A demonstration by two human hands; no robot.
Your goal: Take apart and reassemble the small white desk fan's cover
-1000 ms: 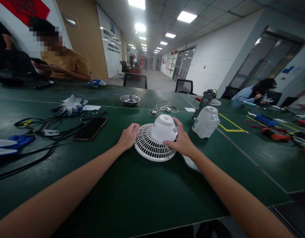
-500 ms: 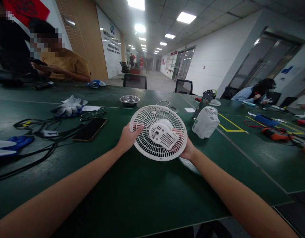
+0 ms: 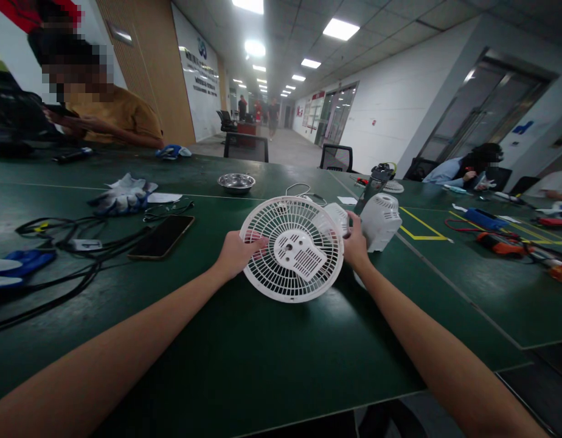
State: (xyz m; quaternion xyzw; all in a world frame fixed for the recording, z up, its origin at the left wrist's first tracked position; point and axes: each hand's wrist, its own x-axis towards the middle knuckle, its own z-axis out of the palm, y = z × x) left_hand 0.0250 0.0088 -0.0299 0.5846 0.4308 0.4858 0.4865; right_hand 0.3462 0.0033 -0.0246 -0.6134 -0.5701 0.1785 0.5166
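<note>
My left hand (image 3: 238,255) is closed on the left rim of a round white fan grille (image 3: 303,255), thumb over its front. The grille is held up above the table, tilted toward me, with a slotted plate and holes at its centre. At its right edge my right hand (image 3: 355,240) grips a white rounded plastic housing (image 3: 336,218), partly hidden behind the grille. Just beyond that hand stands a larger white fan base (image 3: 382,222) with vent slots. Another pale round part under my right wrist is mostly hidden.
On the green table (image 3: 263,359) at left lie a phone (image 3: 162,237), black cables (image 3: 87,267) and work gloves (image 3: 124,194). A metal bowl (image 3: 236,182) sits farther back. A dark bottle (image 3: 374,182) stands behind the base; an orange tool (image 3: 500,244) lies right. People sit around the table.
My right hand has moved out from behind the grille, drawing the white housing up and to the right. The grille has tipped slightly, staying in my left hand.
</note>
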